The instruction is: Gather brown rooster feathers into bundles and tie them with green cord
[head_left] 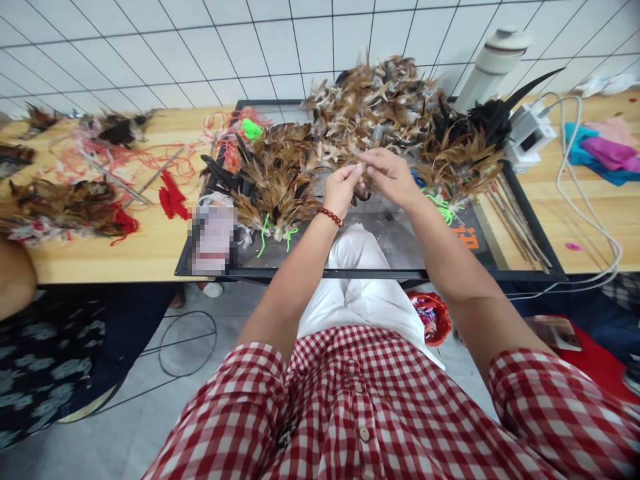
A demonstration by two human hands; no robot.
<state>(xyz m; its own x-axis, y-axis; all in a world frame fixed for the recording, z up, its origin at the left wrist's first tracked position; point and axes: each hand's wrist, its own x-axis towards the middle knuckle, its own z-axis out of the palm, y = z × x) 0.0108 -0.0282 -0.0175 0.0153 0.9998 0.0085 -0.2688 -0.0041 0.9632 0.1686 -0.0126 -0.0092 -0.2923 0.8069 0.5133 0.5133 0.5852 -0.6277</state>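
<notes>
My left hand (343, 189), with a red bead bracelet at the wrist, meets my right hand (389, 175) over a glass-like panel in a black frame. The fingertips of both are pinched together on a small bunch of feathers (361, 195), mostly hidden by the fingers. Beyond them rises a big heap of loose brown feathers (370, 110). Left of my hands lie bundles of brown feathers (283, 177) tied at the base with bright green string (264, 235). More brown and black feathers (453, 157) with green string lie on the right.
The black frame (375, 274) rests on a wooden table (165, 257). Thin sticks (520, 217), a white bottle (493, 67), a white charger (533, 133) with cable and coloured cloth (607, 150) are at right. Left are red yarn (173, 195), feathers and another person's arm (15, 277).
</notes>
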